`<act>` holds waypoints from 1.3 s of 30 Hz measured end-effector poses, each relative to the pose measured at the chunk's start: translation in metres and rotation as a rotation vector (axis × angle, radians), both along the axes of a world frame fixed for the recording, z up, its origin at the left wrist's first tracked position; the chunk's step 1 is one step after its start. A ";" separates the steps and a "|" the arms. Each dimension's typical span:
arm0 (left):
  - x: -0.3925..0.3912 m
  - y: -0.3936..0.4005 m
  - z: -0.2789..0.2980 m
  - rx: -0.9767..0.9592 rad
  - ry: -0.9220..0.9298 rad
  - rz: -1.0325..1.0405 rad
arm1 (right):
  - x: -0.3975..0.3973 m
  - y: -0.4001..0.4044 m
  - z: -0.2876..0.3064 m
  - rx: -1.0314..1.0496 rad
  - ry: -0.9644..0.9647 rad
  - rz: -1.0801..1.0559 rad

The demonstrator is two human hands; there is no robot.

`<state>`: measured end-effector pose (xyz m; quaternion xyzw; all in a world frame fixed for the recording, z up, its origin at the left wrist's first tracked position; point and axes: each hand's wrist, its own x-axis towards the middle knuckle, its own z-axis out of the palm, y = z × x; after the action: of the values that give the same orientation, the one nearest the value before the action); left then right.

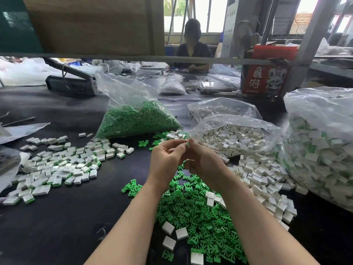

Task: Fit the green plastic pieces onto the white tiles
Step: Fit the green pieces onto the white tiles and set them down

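My left hand (166, 159) and my right hand (202, 161) meet above the dark table, fingertips together. Between them they pinch a small green plastic piece (188, 144); whether a white tile sits behind it is hidden by the fingers. Below my wrists lies a loose heap of green pieces (198, 217) with a few white tiles (181, 233) on it. A spread of tiles with green pieces fitted (63, 165) covers the table to the left. Loose white tiles (257, 175) spill from a bag on the right.
An open bag of green pieces (137, 119) stands behind my hands, with bags of white tiles (235, 136) and a large bag of fitted tiles (321, 146) to the right. A person (193, 46) sits across the table. A red carton (265, 73) stands far right.
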<state>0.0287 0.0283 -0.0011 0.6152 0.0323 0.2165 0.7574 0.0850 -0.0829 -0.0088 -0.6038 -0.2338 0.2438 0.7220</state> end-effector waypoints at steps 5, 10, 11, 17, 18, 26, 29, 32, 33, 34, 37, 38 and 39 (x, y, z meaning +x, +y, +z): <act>0.002 0.000 0.001 0.112 0.042 0.116 | 0.000 0.001 -0.002 -0.004 0.014 0.052; 0.003 -0.002 -0.002 0.112 0.039 0.135 | -0.004 0.001 -0.001 -0.041 0.009 0.096; 0.003 -0.003 -0.002 0.108 0.043 0.138 | -0.005 0.000 -0.001 -0.044 -0.001 0.103; 0.002 -0.008 0.000 -0.069 0.086 0.064 | -0.009 0.001 -0.001 -0.126 -0.112 0.067; 0.002 -0.009 0.001 -0.105 0.093 0.046 | -0.009 0.002 -0.002 -0.127 -0.124 0.063; 0.003 -0.016 0.001 -0.293 0.106 -0.023 | -0.008 0.007 -0.006 -0.075 -0.150 -0.026; 0.004 -0.017 0.001 -0.298 0.104 -0.037 | -0.007 0.007 -0.007 -0.068 -0.163 -0.039; 0.004 -0.017 0.000 -0.296 0.095 -0.039 | -0.006 0.007 -0.009 -0.083 -0.188 -0.048; 0.004 -0.017 0.000 -0.290 0.094 -0.037 | -0.006 0.007 -0.009 -0.089 -0.197 -0.056; 0.004 -0.017 0.000 -0.283 0.092 -0.036 | -0.006 0.007 -0.010 -0.093 -0.203 -0.063; 0.004 -0.016 0.000 -0.277 0.089 -0.033 | -0.006 0.007 -0.010 -0.095 -0.210 -0.077; 0.004 -0.016 0.000 -0.275 0.088 -0.035 | -0.006 0.007 -0.010 -0.098 -0.212 -0.081; 0.004 -0.016 0.000 -0.274 0.088 -0.037 | -0.007 0.007 -0.010 -0.102 -0.215 -0.087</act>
<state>0.0327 0.0122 -0.0013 0.5152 0.0833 0.1688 0.8361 0.0785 -0.0762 -0.0190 -0.6718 -0.2707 0.1580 0.6711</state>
